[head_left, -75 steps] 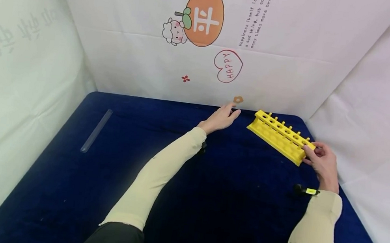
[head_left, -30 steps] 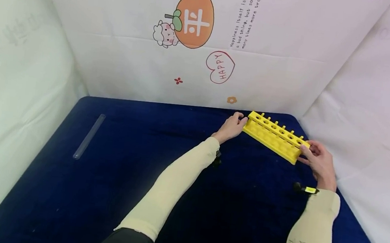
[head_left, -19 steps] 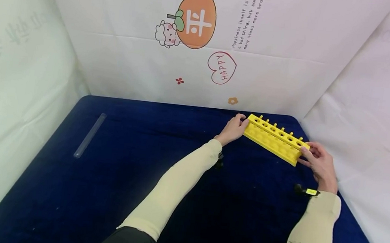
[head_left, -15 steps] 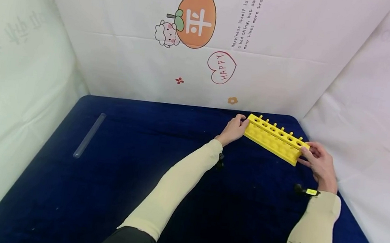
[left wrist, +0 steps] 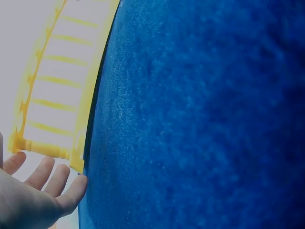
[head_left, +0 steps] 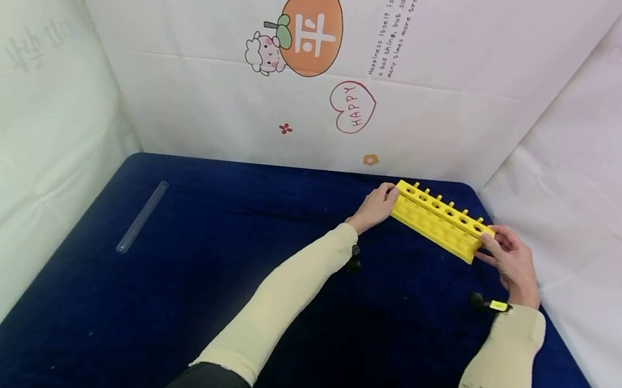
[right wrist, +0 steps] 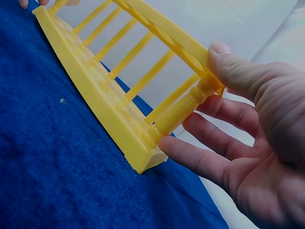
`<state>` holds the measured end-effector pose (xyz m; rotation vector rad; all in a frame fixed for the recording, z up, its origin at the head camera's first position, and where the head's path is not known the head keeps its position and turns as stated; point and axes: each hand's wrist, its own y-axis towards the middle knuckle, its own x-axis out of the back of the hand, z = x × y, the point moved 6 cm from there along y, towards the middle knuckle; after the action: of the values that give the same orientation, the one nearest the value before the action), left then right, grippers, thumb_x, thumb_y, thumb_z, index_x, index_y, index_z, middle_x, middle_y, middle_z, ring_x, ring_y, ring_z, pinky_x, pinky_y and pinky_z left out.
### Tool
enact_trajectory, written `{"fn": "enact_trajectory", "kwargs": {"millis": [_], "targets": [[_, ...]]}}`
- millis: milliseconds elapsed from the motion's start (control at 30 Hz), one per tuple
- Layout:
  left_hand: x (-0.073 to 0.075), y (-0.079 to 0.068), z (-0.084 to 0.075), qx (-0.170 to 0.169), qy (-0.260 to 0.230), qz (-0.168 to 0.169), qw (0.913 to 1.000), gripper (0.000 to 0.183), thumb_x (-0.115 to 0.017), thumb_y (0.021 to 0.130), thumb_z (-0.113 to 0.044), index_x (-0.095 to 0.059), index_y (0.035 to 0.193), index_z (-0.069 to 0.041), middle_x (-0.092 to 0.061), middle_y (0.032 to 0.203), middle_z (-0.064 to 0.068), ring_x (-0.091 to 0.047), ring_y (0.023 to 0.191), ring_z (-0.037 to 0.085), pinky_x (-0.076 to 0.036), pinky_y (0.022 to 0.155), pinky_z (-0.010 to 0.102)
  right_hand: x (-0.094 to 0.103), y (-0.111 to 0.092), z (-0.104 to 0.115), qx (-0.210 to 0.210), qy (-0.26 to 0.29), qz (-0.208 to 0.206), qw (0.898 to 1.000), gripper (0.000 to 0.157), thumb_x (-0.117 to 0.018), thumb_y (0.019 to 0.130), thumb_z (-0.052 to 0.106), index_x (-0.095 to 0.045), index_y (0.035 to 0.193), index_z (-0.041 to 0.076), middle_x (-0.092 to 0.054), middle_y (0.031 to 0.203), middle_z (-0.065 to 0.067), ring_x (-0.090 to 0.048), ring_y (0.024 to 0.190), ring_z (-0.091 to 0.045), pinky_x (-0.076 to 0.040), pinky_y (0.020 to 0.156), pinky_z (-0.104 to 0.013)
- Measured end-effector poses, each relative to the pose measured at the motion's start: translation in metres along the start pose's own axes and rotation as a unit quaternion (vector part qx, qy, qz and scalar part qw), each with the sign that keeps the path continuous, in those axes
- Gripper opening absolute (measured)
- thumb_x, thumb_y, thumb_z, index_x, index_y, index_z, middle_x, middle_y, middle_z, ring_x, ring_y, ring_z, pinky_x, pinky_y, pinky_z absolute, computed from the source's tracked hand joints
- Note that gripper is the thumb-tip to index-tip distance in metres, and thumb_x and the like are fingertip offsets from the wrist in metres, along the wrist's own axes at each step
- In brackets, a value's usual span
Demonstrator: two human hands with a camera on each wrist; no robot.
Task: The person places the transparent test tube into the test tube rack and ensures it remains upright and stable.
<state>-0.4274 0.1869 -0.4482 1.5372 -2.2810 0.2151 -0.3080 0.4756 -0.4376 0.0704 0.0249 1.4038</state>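
A yellow test tube rack [head_left: 435, 223] sits slantwise near the back right of the blue-covered table, its row of round holes facing up and pegs standing along its far side. My left hand [head_left: 375, 206] holds the rack's left end; the left wrist view shows the fingertips [left wrist: 59, 171] against the end post, the thumb mostly cut off by the frame. At the other end my right hand [head_left: 514, 260] grips the rack. Its thumb [right wrist: 226, 59] lies on the top bar while the fingers reach around the end post. Far to the left lies a clear test tube [head_left: 142, 217].
Dark blue cloth covers the table [head_left: 179, 307]. White printed sheets enclose it: a back wall [head_left: 211, 114], one side wall [head_left: 26, 145] at left and another at right [head_left: 605, 206]. The rack stands close to the back and right edges.
My left hand, earlier reaching past the rack's left side with fingers apart from it, has come to that end and taken hold. The right hand keeps its grip; the rack stays nearly in place.
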Motion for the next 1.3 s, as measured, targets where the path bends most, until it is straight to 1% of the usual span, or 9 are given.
{"fn": "enact_trajectory", "kwargs": {"millis": [67, 233, 433, 600, 700, 800, 933, 1067, 1300], "targets": [[0.0004, 0.0001, -0.0001, 0.002, -0.001, 0.000, 1.0000, 0.058, -0.025, 0.103, -0.057, -0.033, 0.151, -0.025, -0.047, 0.147, -0.001, -0.051, 0.129, 0.015, -0.048, 0.100, 0.037, -0.0006, 0.0003, 0.0009, 0.001, 0.005, 0.006, 1.000, 0.037, -0.066, 0.093, 0.012, -0.052, 0.127, 0.007, -0.062, 0.095, 0.003, -0.068, 0.084, -0.011, -0.060, 0.069, -0.029], [0.0001, -0.0009, -0.0013, 0.005, -0.004, 0.005, 1.0000, 0.058, -0.026, 0.104, -0.056, -0.034, 0.151, -0.023, -0.047, 0.148, 0.000, -0.050, 0.130, 0.016, -0.047, 0.102, 0.037, -0.0005, 0.0014, 0.0002, -0.002, -0.020, 0.005, 1.000, 0.039, -0.066, 0.093, 0.016, -0.052, 0.128, 0.008, -0.061, 0.094, 0.005, -0.067, 0.084, -0.009, -0.060, 0.069, -0.028], [0.0006, -0.0016, -0.0022, 0.003, -0.016, -0.007, 0.9998, 0.054, -0.029, 0.105, -0.052, -0.038, 0.149, -0.022, -0.050, 0.143, 0.002, -0.054, 0.124, 0.015, -0.050, 0.095, 0.036, -0.0006, 0.0028, -0.0020, 0.000, -0.025, -0.003, 1.000, 0.040, -0.067, 0.093, 0.016, -0.051, 0.129, 0.007, -0.062, 0.093, 0.006, -0.067, 0.084, -0.008, -0.060, 0.069, -0.027], [0.0020, -0.0012, 0.0001, 0.008, -0.020, -0.018, 0.9996, 0.051, -0.032, 0.104, -0.053, -0.041, 0.146, -0.025, -0.053, 0.140, 0.000, -0.056, 0.119, 0.014, -0.052, 0.092, 0.035, -0.0006, 0.0026, -0.0017, -0.001, -0.002, -0.003, 1.000, 0.040, -0.068, 0.092, 0.014, -0.052, 0.128, 0.006, -0.063, 0.092, 0.005, -0.067, 0.083, -0.009, -0.060, 0.068, -0.029], [0.0027, -0.0016, 0.0033, 0.009, -0.023, -0.021, 0.9995, 0.050, -0.032, 0.104, -0.054, -0.044, 0.143, -0.025, -0.055, 0.136, 0.000, -0.057, 0.116, 0.014, -0.052, 0.089, 0.035, -0.0010, 0.0019, -0.0016, -0.004, 0.002, -0.002, 1.000, 0.039, -0.068, 0.092, 0.014, -0.053, 0.128, 0.007, -0.063, 0.091, 0.006, -0.068, 0.082, -0.009, -0.060, 0.068, -0.029], [0.0042, -0.0029, 0.0041, 0.006, -0.026, -0.024, 0.9993, 0.048, -0.033, 0.104, -0.054, -0.046, 0.140, -0.025, -0.057, 0.132, 0.000, -0.058, 0.112, 0.013, -0.052, 0.086, 0.034, -0.0015, 0.0014, -0.0021, -0.008, 0.007, 0.003, 1.000, 0.040, -0.068, 0.092, 0.014, -0.053, 0.129, 0.007, -0.063, 0.093, 0.005, -0.068, 0.082, -0.009, -0.060, 0.069, -0.029], [0.0055, -0.0023, 0.0021, -0.006, -0.023, -0.031, 0.9992, 0.046, -0.033, 0.104, -0.053, -0.047, 0.138, -0.026, -0.059, 0.126, -0.001, -0.059, 0.104, 0.011, -0.052, 0.082, 0.031, -0.0007, 0.0017, -0.0022, -0.010, 0.010, -0.001, 1.000, 0.042, -0.068, 0.092, 0.015, -0.052, 0.130, 0.007, -0.064, 0.094, 0.005, -0.068, 0.083, -0.009, -0.060, 0.069, -0.029], [0.0057, -0.0021, 0.0010, -0.010, -0.021, -0.038, 0.9990, 0.043, -0.033, 0.104, -0.052, -0.049, 0.135, -0.027, -0.060, 0.120, -0.003, -0.059, 0.099, 0.009, -0.051, 0.078, 0.029, 0.0009, 0.0018, -0.0020, -0.010, 0.010, -0.007, 1.000, 0.044, -0.069, 0.091, 0.016, -0.051, 0.130, 0.007, -0.064, 0.093, 0.006, -0.067, 0.083, -0.008, -0.060, 0.068, -0.029], [0.0041, -0.0053, 0.0021, 0.002, -0.030, -0.046, 0.9985, 0.039, -0.035, 0.104, -0.051, -0.051, 0.131, -0.028, -0.060, 0.118, -0.003, -0.059, 0.098, 0.010, -0.051, 0.077, 0.030, 0.0025, 0.0005, -0.0025, -0.014, 0.007, -0.007, 1.000, 0.043, -0.069, 0.091, 0.016, -0.052, 0.130, 0.008, -0.063, 0.093, 0.005, -0.069, 0.083, -0.009, -0.060, 0.068, -0.029]]}}
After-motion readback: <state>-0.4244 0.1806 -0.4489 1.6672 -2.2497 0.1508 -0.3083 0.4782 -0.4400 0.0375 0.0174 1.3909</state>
